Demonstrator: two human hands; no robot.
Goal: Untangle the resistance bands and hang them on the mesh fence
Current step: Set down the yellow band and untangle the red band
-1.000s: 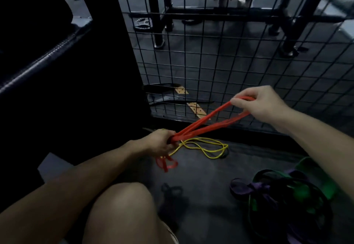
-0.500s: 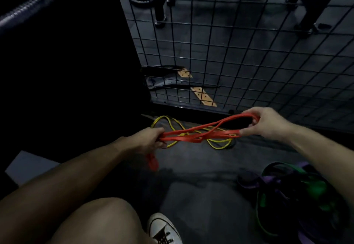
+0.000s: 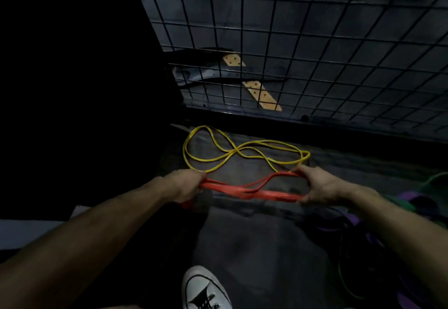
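Gripping one bunched end of the red band point(image 3: 244, 188), the left hand point(image 3: 185, 186) has its fingers curled round it, a short tail hanging below the fist. Across the middle the red strands cross over each other once or twice, so the band is not yet a clean loop. At the other end the right hand point(image 3: 320, 185) pinches the band between thumb and curled fingers. To do this well, I would ease the tension, find the crossing, and roll one end through it instead of pulling harder. Just beyond the hands, the yellow band point(image 3: 242, 152) lies looped on the floor point(image 3: 254, 248), near the mesh fence point(image 3: 303, 41); purple and green bands point(image 3: 417, 202) lie heaped at right.
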